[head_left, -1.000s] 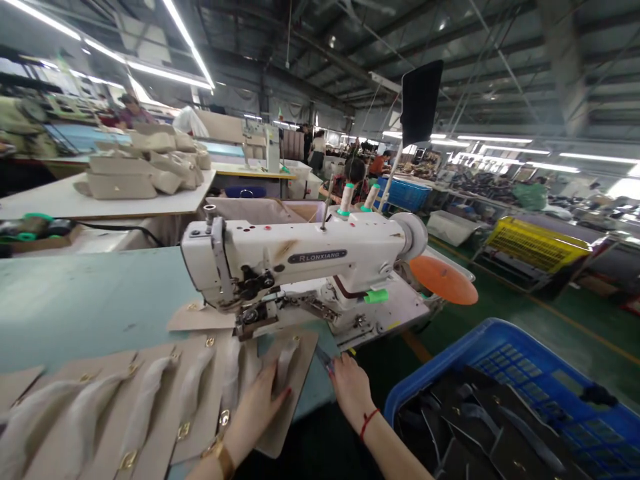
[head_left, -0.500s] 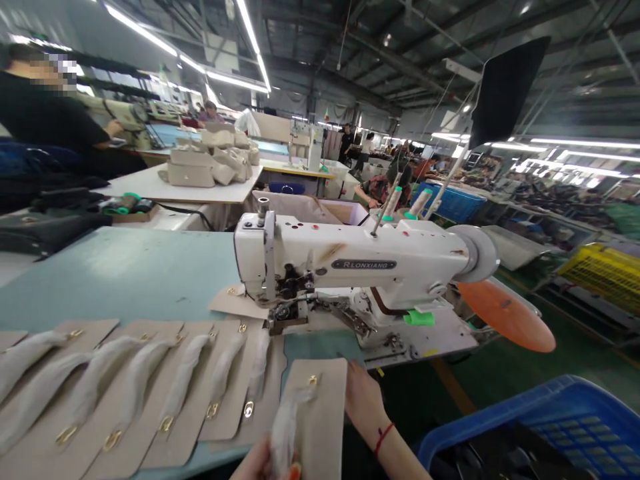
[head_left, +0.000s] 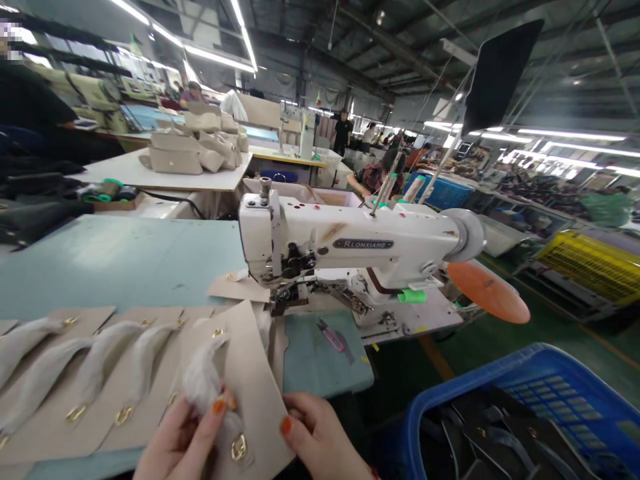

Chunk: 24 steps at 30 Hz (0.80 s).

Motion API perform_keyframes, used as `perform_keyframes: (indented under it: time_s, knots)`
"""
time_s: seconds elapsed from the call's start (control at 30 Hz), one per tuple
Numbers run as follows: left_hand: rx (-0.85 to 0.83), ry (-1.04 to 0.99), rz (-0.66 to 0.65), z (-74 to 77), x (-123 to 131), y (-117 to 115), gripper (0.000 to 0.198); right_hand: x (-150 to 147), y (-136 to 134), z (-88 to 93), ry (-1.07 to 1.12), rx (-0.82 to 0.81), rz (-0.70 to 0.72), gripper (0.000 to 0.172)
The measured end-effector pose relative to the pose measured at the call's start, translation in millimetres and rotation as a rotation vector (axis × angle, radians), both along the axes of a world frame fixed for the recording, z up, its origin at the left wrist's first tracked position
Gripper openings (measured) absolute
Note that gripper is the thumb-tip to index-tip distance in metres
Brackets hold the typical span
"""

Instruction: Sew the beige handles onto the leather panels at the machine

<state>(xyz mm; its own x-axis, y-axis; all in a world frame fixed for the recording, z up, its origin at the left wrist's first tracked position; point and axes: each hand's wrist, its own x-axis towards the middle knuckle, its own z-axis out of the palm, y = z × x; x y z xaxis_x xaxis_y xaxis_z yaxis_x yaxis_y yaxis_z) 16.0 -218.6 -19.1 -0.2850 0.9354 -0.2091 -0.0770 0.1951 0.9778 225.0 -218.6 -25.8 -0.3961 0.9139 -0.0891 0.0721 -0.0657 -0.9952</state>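
A beige bag panel (head_left: pixel 255 377) is held up tilted above the table's front edge. It bears a handle wrapped in whitish film (head_left: pixel 203 377) between gold metal fittings. My left hand (head_left: pixel 187 437) is closed around the wrapped handle, thumb on top. With thumb and fingers, my right hand (head_left: pixel 323 437) pinches the panel's right edge. To the left, several similar panels (head_left: pixel 45 393) lie overlapping in a row, each with a wrapped handle. Behind the held panel stands a white sewing machine (head_left: pixel 320 230). Pink-handled thread snips (head_left: pixel 331 335) rest on the blue-green table beside it.
A blue plastic basket (head_left: pixel 415 427) with dark pieces in it stands at the lower right. Another beige piece (head_left: pixel 237 287) lies by the needle area. An orange disc (head_left: pixel 487 291) sticks out below the handwheel. Beige bag parts (head_left: pixel 175 153) are piled on a white table behind.
Both hands have moved the panel left and up, over the row of panels, and tilted it. The thread snips have come into sight. The camera view has shifted slightly.
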Motion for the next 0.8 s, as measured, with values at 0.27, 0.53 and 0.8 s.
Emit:
perform_keyframes:
  time_s: [0.27, 0.53, 0.8]
  knots:
    - [0.167, 0.034, 0.257, -3.3, -22.3, -0.6, 0.063, -28.1, 14.2, 13.9, 0.018, 0.027, -0.08, 0.044]
    - [-0.411, -0.74, 0.067, 12.1, -17.6, 12.3, 0.067, -57.1, 44.2, 34.8, 0.113, 0.055, 0.016, 0.025]
    - [-0.279, -0.52, 0.082, 31.0, -36.2, 70.4, 0.057, -31.2, 69.2, 26.1, 0.281, -0.185, 0.002, 0.044]
